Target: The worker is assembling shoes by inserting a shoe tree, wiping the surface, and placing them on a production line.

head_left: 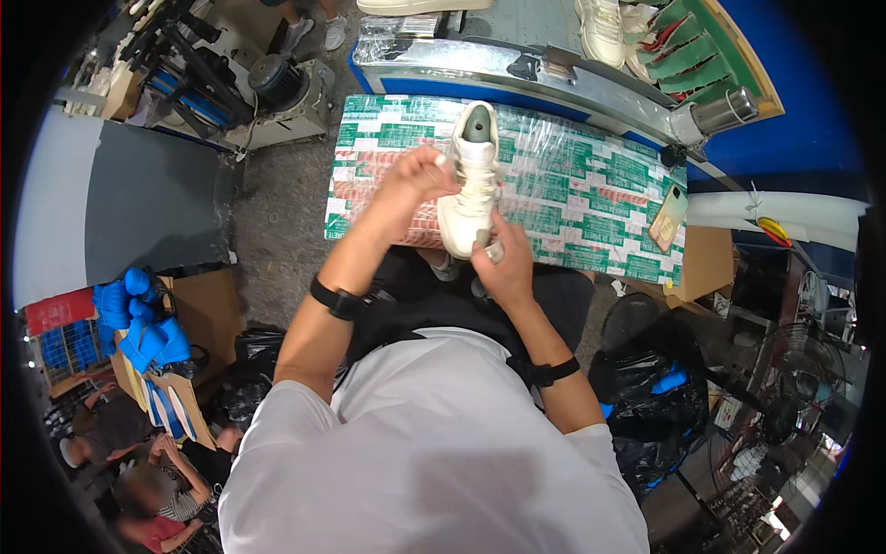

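A cream-white lace-up sneaker (469, 214) stands on the green-and-white covered board in front of me, toe toward my body. Its grey-green insole (477, 125) shows in the opening. At the left edge of the laces (475, 175), my left hand (415, 189) has thumb and fingers pinched together; what is between them is too small to make out. My right hand (506, 261) grips the sneaker at the right side of its toe. Pale coverings show on some fingertips of both hands.
A phone (668, 219) lies on the right of the board (591, 198). Beyond runs a metal-edged bench (517, 65) with another white sneaker (602, 32) and a green rack (688, 55). A motor machine (281, 88) stands far left. Blue bundles (138, 319) and black bags (646, 406) flank me. People sit lower left.
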Available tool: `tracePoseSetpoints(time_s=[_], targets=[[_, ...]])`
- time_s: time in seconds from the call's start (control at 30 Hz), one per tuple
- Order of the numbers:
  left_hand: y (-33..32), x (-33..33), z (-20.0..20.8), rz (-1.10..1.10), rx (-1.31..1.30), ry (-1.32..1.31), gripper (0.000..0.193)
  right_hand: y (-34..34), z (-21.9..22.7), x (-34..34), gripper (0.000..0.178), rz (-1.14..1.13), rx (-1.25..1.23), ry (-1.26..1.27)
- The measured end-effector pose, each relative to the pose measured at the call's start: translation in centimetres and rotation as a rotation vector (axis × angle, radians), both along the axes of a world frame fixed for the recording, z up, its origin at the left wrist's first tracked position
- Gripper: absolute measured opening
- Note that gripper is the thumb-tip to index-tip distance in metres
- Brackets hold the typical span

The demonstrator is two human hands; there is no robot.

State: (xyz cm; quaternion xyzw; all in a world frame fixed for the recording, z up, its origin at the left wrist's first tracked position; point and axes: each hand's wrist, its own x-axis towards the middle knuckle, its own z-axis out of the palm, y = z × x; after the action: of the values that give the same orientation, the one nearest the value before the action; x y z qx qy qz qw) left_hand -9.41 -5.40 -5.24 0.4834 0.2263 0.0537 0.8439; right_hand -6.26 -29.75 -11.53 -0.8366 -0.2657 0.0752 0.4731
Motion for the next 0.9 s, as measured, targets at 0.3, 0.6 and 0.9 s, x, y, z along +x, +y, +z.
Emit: tracePoseSetpoints(time_s=[0.3,0.6,0.9], targets=[[9.3,3.3,-1.2,0.213,1.323,0.132,0.047,3.5,6.6,2.7,0.086,0.210,0.058,-0.295],[5.5,8.3,1.8,-0.520,1.187,-0.128,0.051,5.2,6.5,3.3,0.092,0.286,-0.292,-0.501],[6.4,9.0,1.7,-0.599,1.078,-0.075,0.052,6.1,8.9,-0.8,0.073,0.612,0.134,0.318]])
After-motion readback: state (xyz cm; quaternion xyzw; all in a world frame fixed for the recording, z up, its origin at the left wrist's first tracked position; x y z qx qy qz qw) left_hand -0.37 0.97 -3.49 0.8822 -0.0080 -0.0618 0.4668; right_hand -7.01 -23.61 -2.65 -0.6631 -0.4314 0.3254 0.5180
